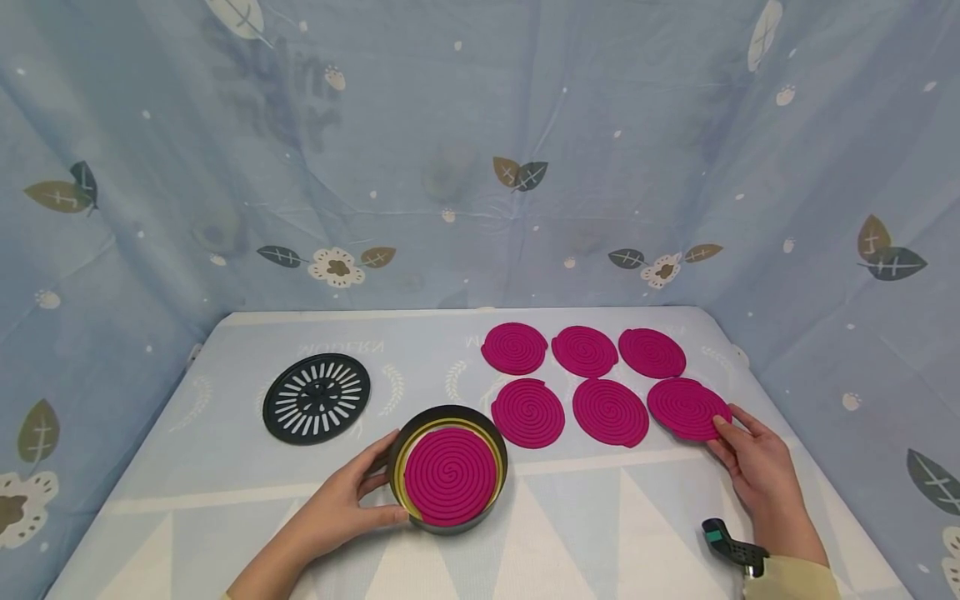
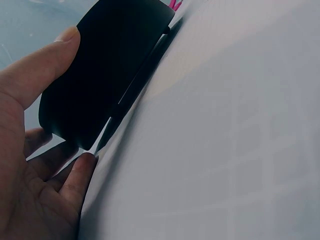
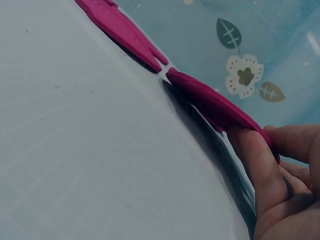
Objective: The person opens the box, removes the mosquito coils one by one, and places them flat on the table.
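Observation:
My left hand point(image 1: 341, 504) grips a round black tin point(image 1: 495, 446) from its left side, with the thumb on the near wall. In the left wrist view the thumb presses the tin's dark outer wall point(image 2: 107, 60) and the fingers reach its lower edge. Inside the tin's yellow rim lies a magenta spiral mosquito coil point(image 1: 450, 477). At the right, my right hand point(image 1: 761, 462) pinches another mosquito coil point(image 1: 686, 408) by its near right edge. In the right wrist view that coil point(image 3: 215, 102) is tilted, its held edge raised off the table.
Several more mosquito coils point(image 1: 527, 413) lie flat in two rows at the table's right half. A black slotted lid point(image 1: 281, 400) lies at the back left. Patterned blue cloth point(image 1: 450, 150) hangs behind and on both sides of the table point(image 1: 570, 517).

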`<state>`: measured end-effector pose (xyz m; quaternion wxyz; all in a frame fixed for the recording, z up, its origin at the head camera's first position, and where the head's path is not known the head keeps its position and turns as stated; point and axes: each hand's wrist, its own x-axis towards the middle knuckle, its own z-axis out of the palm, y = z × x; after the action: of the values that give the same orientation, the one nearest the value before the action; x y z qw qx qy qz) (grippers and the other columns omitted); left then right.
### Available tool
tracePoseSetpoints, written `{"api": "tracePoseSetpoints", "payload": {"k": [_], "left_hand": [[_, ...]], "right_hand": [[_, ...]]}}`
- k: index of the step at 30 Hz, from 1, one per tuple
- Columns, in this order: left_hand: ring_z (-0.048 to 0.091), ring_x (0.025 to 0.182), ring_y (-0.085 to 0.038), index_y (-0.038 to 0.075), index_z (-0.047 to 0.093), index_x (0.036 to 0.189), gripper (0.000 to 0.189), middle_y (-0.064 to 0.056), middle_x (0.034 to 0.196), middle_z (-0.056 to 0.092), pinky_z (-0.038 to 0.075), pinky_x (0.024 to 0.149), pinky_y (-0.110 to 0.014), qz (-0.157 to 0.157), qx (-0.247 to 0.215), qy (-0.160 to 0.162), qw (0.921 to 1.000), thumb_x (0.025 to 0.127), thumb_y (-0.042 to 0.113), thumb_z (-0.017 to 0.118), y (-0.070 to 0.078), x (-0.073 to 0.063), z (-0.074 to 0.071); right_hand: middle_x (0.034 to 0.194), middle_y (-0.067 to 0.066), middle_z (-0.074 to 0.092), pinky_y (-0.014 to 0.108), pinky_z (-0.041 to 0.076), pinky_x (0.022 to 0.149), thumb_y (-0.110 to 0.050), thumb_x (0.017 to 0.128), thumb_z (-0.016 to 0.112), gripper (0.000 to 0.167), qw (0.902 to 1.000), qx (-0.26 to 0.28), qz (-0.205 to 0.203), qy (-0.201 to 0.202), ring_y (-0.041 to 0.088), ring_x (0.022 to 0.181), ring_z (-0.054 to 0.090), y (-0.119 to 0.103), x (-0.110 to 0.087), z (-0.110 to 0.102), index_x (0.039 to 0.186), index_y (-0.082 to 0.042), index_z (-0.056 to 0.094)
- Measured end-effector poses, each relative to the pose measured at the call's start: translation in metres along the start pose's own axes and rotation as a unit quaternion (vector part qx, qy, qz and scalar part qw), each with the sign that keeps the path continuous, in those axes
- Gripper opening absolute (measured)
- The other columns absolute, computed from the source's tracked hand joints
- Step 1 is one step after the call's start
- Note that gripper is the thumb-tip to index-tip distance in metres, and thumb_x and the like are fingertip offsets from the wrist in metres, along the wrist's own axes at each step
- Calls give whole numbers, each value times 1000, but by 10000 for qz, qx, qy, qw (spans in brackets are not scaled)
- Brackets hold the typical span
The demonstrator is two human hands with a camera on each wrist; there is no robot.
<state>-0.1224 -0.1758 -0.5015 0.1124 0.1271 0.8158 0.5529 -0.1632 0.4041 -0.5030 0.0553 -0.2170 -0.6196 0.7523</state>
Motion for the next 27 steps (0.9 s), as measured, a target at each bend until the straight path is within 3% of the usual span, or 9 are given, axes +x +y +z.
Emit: {"api": "tracePoseSetpoints", "payload": {"k": [15, 22, 27], "left_hand": [[40, 139, -21, 22, 32, 155, 109, -4, 152, 40, 42, 109, -23, 7, -53, 17, 10000, 65, 36, 93, 0, 1, 0], [39, 139, -21, 22, 31, 155, 109, -3, 153, 39, 42, 109, -23, 53, -41, 3, 10000, 66, 35, 93, 0, 0, 0], [40, 138, -21, 22, 31, 155, 109, -3, 152, 40, 42, 109, -23, 3, -46, -21, 10000, 66, 35, 93, 2, 0, 0]], "right_hand": [[112, -7, 54, 22, 60, 80, -39, 89, 72, 91, 9982, -590, 103, 7, -1, 91, 64, -3, -5, 0, 158, -7, 21], [132, 13, 44, 24, 60, 81, -36, 91, 71, 89, 9979, -622, 68, 183, -3, 88, 66, -7, -7, -4, 157, -4, 21], [119, 5, 51, 25, 60, 79, -34, 92, 70, 88, 9975, -637, 105, 295, -2, 86, 66, -8, -7, -9, 157, -4, 20]]}}
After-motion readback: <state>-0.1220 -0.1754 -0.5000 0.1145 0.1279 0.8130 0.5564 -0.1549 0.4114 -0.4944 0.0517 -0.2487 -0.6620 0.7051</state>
